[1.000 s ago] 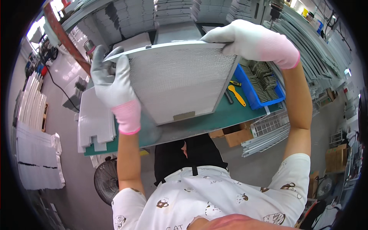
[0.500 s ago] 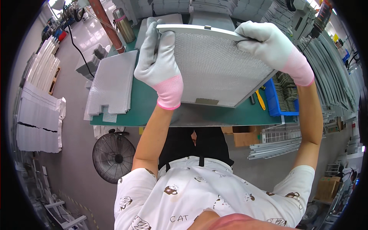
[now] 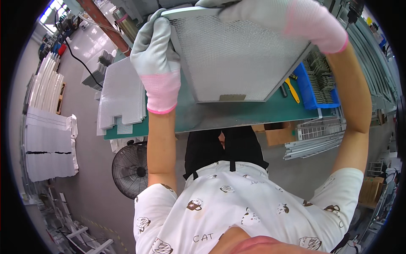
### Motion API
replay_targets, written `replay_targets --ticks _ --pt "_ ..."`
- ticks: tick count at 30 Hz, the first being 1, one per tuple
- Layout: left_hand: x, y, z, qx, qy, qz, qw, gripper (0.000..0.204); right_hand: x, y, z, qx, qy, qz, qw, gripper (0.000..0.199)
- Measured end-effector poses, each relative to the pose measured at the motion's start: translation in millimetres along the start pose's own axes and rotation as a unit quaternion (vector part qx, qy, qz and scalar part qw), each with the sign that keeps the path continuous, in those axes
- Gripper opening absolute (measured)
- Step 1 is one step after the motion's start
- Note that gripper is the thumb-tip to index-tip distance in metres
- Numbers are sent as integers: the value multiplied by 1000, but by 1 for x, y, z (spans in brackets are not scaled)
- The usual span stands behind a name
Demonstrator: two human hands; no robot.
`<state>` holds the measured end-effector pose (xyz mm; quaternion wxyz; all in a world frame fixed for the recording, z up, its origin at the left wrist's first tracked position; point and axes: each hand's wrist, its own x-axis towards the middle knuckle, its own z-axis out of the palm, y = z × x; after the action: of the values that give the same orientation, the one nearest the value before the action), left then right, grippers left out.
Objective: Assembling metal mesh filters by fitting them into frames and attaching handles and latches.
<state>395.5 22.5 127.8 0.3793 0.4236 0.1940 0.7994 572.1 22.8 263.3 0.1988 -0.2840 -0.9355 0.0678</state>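
Observation:
A framed metal mesh filter [image 3: 245, 59] stands tilted up over the green worktable, its lower edge near the tabletop. My left hand [image 3: 155, 53], in a white glove with a pink cuff, is closed around its upper left corner. My gloved right hand [image 3: 270, 19] reaches across the top edge, thumb on the near side and a finger on the far side. That hand is somewhat blurred, and it hides the right part of the top rail. A dark rectangular tab [image 3: 232, 97] shows at the filter's lower edge.
Left on the worktable [image 3: 203, 120] lies a stack of mesh sheets [image 3: 122, 91], with a steel flask [image 3: 124, 23] behind. To the right are a yellow-handled tool [image 3: 292, 91] and a blue bin [image 3: 310, 95] of small metal parts. A black fan [image 3: 131, 169] stands on the floor.
My right hand has slid leftward along the top edge, from the upper right corner toward the middle. The left hand has shifted left and keeps its corner. The filter appears higher in the view.

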Motion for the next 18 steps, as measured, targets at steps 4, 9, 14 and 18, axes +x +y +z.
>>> replay_targets --ticks 4,9,14,18 --pt "5 4 -4 33 -40 -10 999 21 3 -2 -11 -22 -74 -26 997 25" --pt "4 4 -4 46 -31 0 998 22 7 3 -7 -27 -88 50 995 27" --pt "3 5 -13 51 -16 18 998 23 14 -6 2 -33 -103 60 992 26" --pt "3 4 2 83 -8 23 996 23 11 -36 -22 -127 -162 91 974 24"
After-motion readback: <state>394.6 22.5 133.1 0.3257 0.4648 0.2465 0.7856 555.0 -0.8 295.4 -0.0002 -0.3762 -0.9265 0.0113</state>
